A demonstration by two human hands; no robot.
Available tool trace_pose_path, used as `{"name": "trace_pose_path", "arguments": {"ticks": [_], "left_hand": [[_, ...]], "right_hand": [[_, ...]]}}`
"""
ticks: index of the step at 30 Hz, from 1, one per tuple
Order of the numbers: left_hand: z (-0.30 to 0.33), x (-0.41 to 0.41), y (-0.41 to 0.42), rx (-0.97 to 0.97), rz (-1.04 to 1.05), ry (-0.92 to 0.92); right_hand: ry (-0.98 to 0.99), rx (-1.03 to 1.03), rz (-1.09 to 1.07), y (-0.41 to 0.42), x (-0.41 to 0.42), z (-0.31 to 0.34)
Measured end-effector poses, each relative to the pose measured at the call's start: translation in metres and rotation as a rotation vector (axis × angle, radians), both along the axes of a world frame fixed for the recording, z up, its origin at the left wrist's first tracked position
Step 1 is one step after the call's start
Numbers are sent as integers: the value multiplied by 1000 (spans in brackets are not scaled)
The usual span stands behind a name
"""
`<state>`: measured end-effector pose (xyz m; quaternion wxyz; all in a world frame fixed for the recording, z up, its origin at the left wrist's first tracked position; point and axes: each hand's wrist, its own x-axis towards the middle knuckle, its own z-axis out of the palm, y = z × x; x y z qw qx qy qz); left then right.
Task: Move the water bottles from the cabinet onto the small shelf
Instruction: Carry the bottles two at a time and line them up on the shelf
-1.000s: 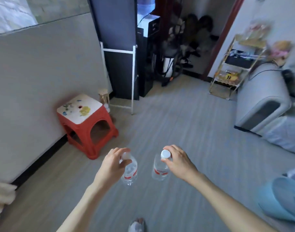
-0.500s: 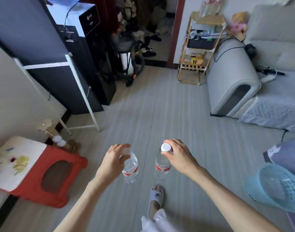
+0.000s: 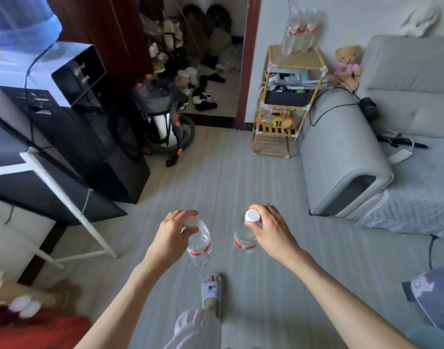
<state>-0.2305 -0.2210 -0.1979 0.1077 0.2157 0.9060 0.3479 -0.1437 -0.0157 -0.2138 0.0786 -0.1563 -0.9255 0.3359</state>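
Left hand (image 3: 171, 235) fingers pinch one clear plastic red-labelled water bottle (image 3: 200, 244) at its cap; right hand (image 3: 271, 229) likewise grips another (image 3: 244, 239); hung vertically for carrying toward the small bamboo shelf (image 3: 295, 62).

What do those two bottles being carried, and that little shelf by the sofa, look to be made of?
Both bottles look like thin clear plastic: see-through walls, red-and-white labels, white caps. The small shelf seems pale wood or bamboo, matte, its poles joined by white connectors, probably plastic.
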Motion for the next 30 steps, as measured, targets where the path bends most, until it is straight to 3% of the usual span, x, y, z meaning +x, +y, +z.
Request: {"name": "trace_pose_path", "arguments": {"ticks": [13,30], "left_hand": [[20,-282,219,12,-210,45],[34,-495,515,67,-175,-9]], "right_hand": [[18,9,-198,199,-234,18],[62,113,-82,501,-473,55]]}}
